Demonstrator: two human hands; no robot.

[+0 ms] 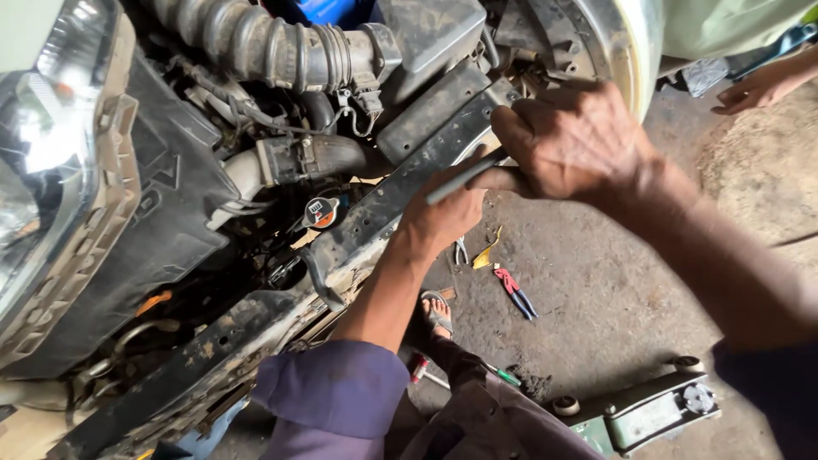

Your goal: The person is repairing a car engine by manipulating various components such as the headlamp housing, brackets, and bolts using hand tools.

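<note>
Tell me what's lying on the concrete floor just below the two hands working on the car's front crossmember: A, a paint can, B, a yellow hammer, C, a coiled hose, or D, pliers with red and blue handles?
D: pliers with red and blue handles lie on the floor below the left hand and right hand, beside a small yellow scrap.

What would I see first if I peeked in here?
Two hands meet in the middle: the left hand and right hand grip a thin metal tool over a rusty black crossbar. Top left runs a fat ribbed hose. Red-handled pliers lie on the floor below.
</note>
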